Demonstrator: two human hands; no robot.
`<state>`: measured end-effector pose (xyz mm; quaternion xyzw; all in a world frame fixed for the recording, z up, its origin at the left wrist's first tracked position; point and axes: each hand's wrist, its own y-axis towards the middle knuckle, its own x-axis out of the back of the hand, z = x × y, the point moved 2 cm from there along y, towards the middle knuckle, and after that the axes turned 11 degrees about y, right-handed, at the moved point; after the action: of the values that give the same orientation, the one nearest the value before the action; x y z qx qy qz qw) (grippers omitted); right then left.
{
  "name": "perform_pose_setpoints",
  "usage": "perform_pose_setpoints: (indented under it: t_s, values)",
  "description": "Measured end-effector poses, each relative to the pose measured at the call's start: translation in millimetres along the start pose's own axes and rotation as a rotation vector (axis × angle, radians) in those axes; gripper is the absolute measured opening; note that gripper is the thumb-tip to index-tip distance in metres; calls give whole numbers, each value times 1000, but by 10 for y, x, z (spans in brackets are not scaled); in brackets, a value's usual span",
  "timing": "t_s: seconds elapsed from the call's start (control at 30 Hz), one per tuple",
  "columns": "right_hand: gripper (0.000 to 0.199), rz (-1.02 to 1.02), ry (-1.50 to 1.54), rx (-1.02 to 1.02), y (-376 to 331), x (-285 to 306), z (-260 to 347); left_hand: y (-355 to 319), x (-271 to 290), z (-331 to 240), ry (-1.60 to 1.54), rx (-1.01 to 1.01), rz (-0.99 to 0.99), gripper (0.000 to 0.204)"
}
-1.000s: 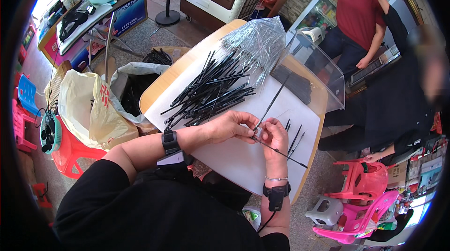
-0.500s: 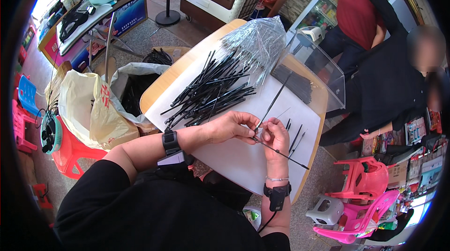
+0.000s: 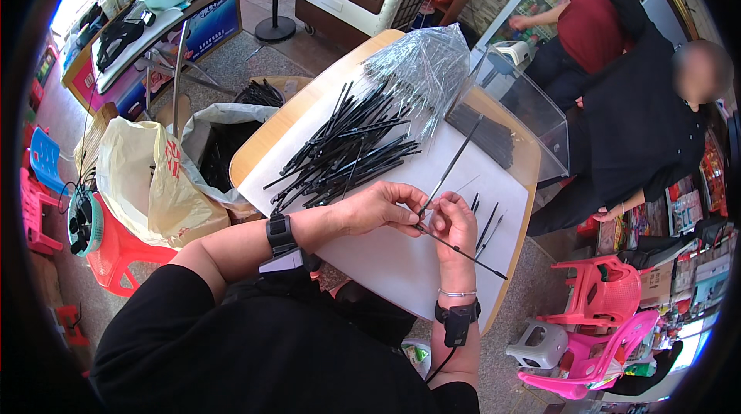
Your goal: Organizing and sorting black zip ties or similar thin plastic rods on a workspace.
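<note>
Barely shifted, both hands' fingers pinch a thin black rod pointing lower right across the white sheet.

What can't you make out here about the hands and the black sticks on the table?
- Head view: where the left hand and right hand meet on the thin black rod, the fingers cover the joint.
- Pile of black sticks: too many overlap to count.
- Clear plastic bag: glare hides its contents.
- Clear box: the dark stack inside is too small to identify.
</note>
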<state>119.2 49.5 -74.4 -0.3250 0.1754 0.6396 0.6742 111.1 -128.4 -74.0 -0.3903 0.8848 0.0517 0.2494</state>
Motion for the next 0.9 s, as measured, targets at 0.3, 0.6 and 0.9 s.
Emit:
perform_pose_setpoints:
  t_s: [0.3,0.6,0.9]
  values:
    - [11,25,0,12,-6,-4,-1,-9,-5,-6,2,-10,5,26]
    - [9,24,-6,10,-43,-34,-14,-7,-3,10,-5,24,14,25]
    - [9,24,4,43,-42,-24,14,-4,12,48,-77,2,20,27]
